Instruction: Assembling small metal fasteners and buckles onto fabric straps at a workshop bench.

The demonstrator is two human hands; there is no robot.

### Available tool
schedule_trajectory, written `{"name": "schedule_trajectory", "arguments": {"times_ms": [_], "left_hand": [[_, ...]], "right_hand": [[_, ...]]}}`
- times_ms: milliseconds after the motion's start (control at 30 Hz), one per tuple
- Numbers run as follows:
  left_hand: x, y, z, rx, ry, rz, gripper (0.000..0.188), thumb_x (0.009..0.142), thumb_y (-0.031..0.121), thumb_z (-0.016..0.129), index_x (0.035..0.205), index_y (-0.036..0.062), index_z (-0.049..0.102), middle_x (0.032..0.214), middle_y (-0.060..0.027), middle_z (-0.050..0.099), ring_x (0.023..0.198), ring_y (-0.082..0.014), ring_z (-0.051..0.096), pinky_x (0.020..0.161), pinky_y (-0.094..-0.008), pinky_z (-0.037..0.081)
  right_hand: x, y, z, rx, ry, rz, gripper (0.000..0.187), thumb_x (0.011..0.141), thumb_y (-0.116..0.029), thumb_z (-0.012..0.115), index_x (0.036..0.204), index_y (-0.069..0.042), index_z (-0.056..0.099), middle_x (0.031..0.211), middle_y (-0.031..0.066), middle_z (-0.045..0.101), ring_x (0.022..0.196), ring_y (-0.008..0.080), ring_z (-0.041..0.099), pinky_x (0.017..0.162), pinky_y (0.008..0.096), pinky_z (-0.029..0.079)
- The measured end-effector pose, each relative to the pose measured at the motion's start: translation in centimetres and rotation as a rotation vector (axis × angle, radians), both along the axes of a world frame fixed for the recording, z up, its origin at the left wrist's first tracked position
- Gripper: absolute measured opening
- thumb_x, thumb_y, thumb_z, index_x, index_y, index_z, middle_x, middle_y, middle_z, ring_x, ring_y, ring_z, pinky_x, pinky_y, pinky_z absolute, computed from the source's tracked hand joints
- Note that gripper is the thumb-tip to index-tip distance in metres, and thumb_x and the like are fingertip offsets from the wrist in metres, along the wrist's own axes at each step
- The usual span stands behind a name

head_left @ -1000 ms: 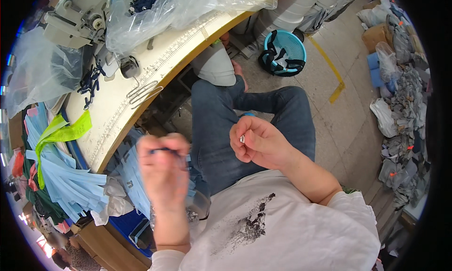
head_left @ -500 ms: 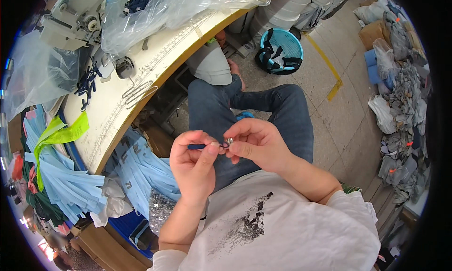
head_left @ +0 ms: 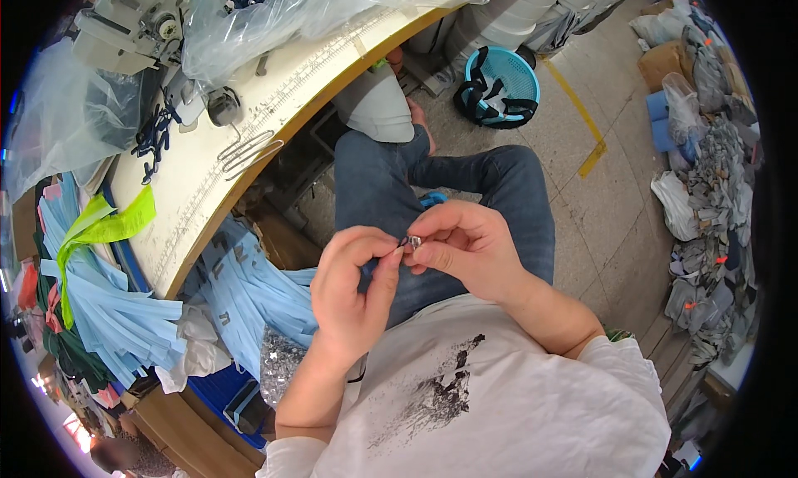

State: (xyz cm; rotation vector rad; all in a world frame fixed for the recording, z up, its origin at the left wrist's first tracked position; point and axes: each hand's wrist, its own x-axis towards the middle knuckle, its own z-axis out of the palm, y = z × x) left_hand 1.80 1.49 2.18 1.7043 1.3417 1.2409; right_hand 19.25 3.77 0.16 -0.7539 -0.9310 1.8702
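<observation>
Above my lap my two hands meet at the fingertips. My right hand (head_left: 474, 253) is closed, pinching a small silver metal piece (head_left: 415, 241) between thumb and forefinger; its exact kind is too small to tell. My left hand (head_left: 353, 283) is closed too, its thumb and forefinger holding a narrow dark blue strip (head_left: 404, 241) against the metal piece. Most of that strip is hidden behind the left fingers. Whether strip and metal are joined cannot be made out.
A curved white worktable (head_left: 199, 179) at left carries a sewing machine (head_left: 137, 25), clear plastic bags, a bent wire rack (head_left: 249, 152) and dark blue pieces (head_left: 154, 137). Light blue strips (head_left: 258, 283) hang beside it. A blue basket (head_left: 507, 75) stands ahead; grey scraps (head_left: 715, 195) lie right.
The left fingers have curled forward over the dark blue strip, which showed along them before. Both hands and the metal piece have shifted slightly right and up in the picture.
</observation>
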Motion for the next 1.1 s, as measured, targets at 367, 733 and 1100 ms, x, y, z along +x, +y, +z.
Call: {"name": "schedule_trajectory", "arguments": {"times_ms": [367,733,1100], "left_hand": [[-0.31,-0.17,0.52,-0.007,0.066,-0.063,0.016,0.080,-0.008,0.064,0.092,-0.0006,0.059,0.089,-0.0125,0.061,0.076,-0.0201,0.058,0.067,-0.0266,0.046],[-0.11,-0.18,0.17,0.011,0.133,0.037,0.021,0.072,-0.007,0.069,0.089,0.0007,0.060,0.082,-0.0108,0.062,0.073,-0.0262,0.060,0.065,-0.0324,0.047],[-0.27,-0.11,0.26,-0.002,0.149,-0.021,0.013,0.079,-0.006,0.066,0.089,-0.0011,0.060,0.087,-0.0116,0.061,0.076,-0.0212,0.059,0.066,-0.0274,0.047]], "right_hand": [[0.30,0.39,-0.05,0.292,-0.215,-0.073,0.023,0.082,0.003,0.070,0.104,0.000,0.068,0.095,0.0069,0.064,0.080,0.0097,0.062,0.065,0.0219,0.050],[-0.09,0.43,-0.05,0.315,-0.222,-0.084,0.025,0.077,0.009,0.073,0.100,0.002,0.067,0.096,0.0117,0.063,0.085,0.0145,0.061,0.072,0.0236,0.051],[-0.14,0.85,-0.20,0.517,-0.387,-0.149,0.022,0.074,0.008,0.075,0.093,0.001,0.068,0.092,0.0114,0.065,0.079,0.0160,0.063,0.066,0.0250,0.051]]}}
